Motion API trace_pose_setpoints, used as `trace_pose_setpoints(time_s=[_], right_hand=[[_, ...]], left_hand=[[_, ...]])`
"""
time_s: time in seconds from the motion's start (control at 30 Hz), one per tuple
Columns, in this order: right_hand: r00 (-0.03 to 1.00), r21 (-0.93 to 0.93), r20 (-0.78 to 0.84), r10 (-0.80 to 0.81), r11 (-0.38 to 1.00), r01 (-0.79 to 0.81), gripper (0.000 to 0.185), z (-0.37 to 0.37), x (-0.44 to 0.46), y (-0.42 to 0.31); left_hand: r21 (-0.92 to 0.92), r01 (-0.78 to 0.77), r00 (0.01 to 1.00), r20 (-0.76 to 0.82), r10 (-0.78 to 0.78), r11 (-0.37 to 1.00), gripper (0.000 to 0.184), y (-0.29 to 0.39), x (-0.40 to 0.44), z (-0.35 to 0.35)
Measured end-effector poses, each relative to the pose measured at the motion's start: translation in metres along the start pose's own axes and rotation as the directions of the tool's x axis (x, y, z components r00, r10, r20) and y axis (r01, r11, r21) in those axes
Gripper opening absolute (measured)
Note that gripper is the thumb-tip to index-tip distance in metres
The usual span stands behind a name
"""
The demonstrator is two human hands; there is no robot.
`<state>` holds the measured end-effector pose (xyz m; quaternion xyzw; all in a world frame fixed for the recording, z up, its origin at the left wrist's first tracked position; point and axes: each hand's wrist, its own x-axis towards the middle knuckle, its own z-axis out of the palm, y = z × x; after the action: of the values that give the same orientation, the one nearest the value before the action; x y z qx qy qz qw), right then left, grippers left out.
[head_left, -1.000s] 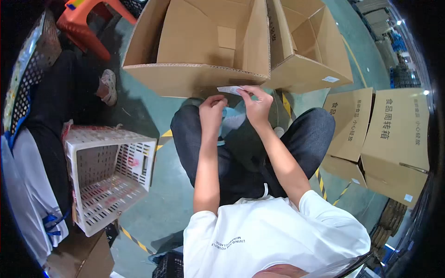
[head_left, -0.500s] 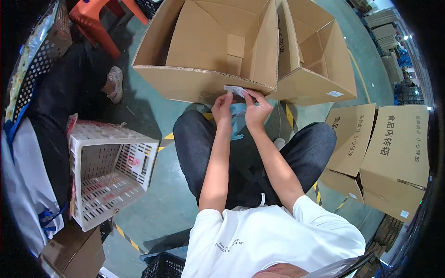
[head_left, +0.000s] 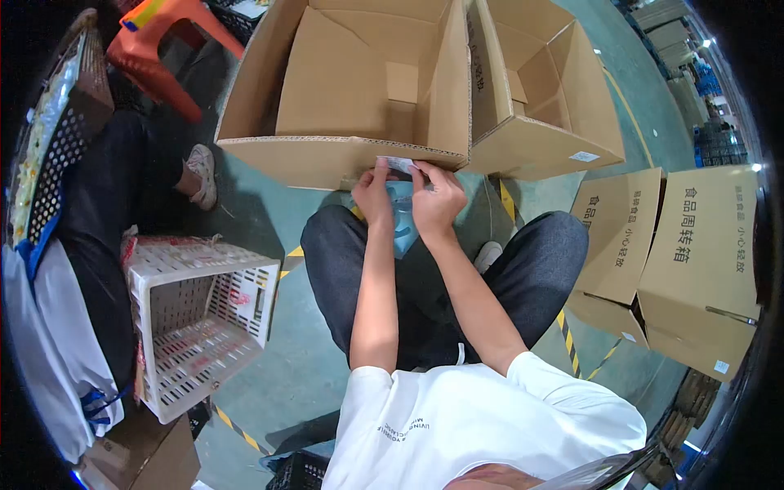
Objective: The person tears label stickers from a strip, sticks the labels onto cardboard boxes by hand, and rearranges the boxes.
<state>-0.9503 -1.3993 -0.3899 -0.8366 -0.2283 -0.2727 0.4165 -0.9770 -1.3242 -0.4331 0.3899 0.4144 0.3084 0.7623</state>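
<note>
A small white printed label [head_left: 397,164] lies against the near side of the open cardboard box [head_left: 327,152], just under its rim. My left hand [head_left: 375,196] is closed at the label's left end, fingertips on it. My right hand [head_left: 438,198] pinches the label's right end. Behind and below my hands, a light blue sheet [head_left: 403,224] shows between my knees. A second open box [head_left: 539,147] stands beside the first on the right, with a white label [head_left: 583,156] on its near side.
A white plastic crate [head_left: 204,327] lies on its side at the left, near a co-worker's leg and shoe [head_left: 202,175]. An orange stool [head_left: 167,49] stands at the upper left. Printed cartons [head_left: 694,245] are at the right. A black crate [head_left: 298,472] sits at the bottom.
Both hands have come in against the box's near side with the label, which was held away from it at first. The label now lies flatter along that side.
</note>
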Motion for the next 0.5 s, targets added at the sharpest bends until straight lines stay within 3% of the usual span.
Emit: trace_pose_setpoints(time_s=[0.17, 0.23, 0.37, 0.43, 0.5], right_hand=[[0.999, -0.113, 0.017, 0.042, 0.993, -0.040, 0.013, -0.007, 0.006, -0.010], [0.988, -0.224, 0.084, 0.126, 0.969, -0.104, 0.018, -0.013, 0.009, -0.017], [0.954, -0.248, 0.086, 0.288, 0.934, -0.259, 0.021, -0.021, 0.015, -0.010], [0.949, -0.287, 0.057, 0.310, 0.916, -0.282, 0.021, -0.025, 0.021, -0.002], [0.943, -0.279, 0.054, 0.328, 0.912, -0.301, 0.021, -0.028, 0.023, -0.001]], left_hand=[[0.059, -0.068, 0.997, 0.033, 0.066, 0.996, 0.032, -0.003, 0.007, -0.004], [0.081, -0.112, 0.993, 0.044, 0.108, 0.990, 0.031, -0.001, 0.006, -0.003], [0.127, -0.138, 0.988, 0.087, 0.128, 0.982, 0.030, 0.000, 0.001, 0.003], [-0.010, -0.114, 0.992, 0.051, 0.115, 0.993, 0.030, -0.003, 0.001, 0.005], [0.016, -0.113, 0.991, 0.073, 0.112, 0.993, 0.030, 0.001, -0.003, 0.005]])
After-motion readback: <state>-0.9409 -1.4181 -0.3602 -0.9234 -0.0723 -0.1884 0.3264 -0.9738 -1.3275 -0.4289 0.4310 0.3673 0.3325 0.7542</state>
